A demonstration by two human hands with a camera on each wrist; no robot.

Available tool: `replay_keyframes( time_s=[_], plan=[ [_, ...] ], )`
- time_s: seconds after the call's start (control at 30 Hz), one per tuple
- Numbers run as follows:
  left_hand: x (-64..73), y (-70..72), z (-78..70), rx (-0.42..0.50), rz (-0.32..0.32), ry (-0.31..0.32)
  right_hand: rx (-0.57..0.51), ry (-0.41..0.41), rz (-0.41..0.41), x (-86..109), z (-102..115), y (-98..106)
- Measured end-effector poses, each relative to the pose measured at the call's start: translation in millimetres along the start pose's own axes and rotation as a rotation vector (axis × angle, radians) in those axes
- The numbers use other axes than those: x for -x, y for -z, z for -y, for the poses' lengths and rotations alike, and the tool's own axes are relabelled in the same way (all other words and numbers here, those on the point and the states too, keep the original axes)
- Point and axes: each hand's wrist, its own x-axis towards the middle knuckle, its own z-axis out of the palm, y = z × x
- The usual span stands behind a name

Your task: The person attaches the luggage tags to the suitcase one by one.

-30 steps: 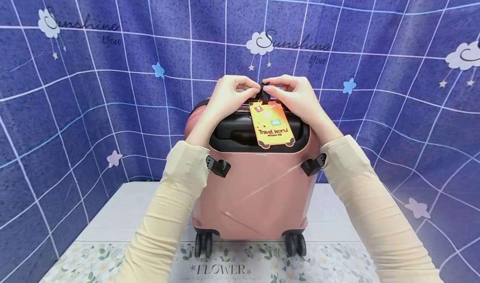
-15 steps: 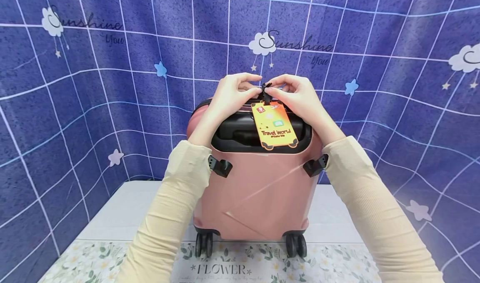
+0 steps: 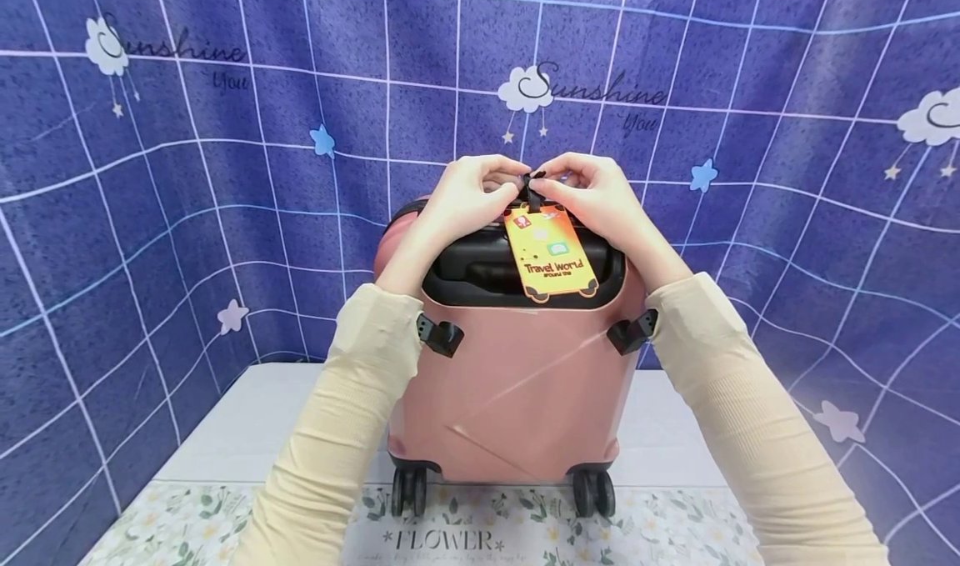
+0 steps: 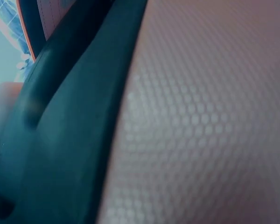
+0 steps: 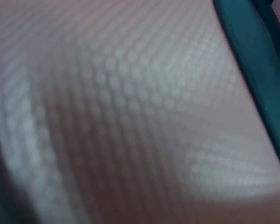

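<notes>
A flat yellow-and-orange luggage tag [image 3: 552,252], shaped like a small suitcase and printed "Travel World", hangs slightly tilted from a thin black strap [image 3: 534,201] at the top of the case. My left grip [image 3: 468,199] and right grip [image 3: 600,199] meet at this strap, each pinching it between thumb and fingers. The tag's lower part lies in front of the black recess [image 3: 476,270] in a pink hard-shell suitcase [image 3: 517,383]. The wrist views show the shell's dimpled texture, blurred, beside dark trim. The suitcase stands upright between my cream sleeves [image 3: 330,433], black wheels [image 3: 408,491] on the surface [image 3: 675,433], which is white behind and flower-printed in front. A purple-blue gridded curtain [image 3: 420,41] with clouds and stars surrounds it.
</notes>
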Motion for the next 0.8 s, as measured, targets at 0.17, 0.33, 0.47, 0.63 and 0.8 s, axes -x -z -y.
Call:
replay_keyframes(
  time_s=[0.17, 0.33, 0.47, 0.63, 0.8],
  plan=[
    [-0.4, -2.4, -0.1, 0.028, 0.016, -0.008, 0.016, 0.055, -0.055, -0.4, -3.3, -1.3],
    [-0.8, -2.7, 2.4, 0.008, 0.026, -0.012, 0.071, 0.161, -0.113, -2.4, -2.3, -3.4],
    [0.1, -3.2, 3.4, 0.007, 0.043, -0.017, 0.088, 0.173, -0.135, -3.7, -0.4, -3.4],
    [-0.9, -3.9, 2.6, 0.008, 0.056, -0.019, 0.071, 0.129, -0.134, -4.5, -2.9, -1.9],
    [-2.9, -1.1, 2.0, 0.007, 0.06, -0.024, 0.002, 0.123, -0.11, -5.5, -3.3, -1.6]
  ],
)
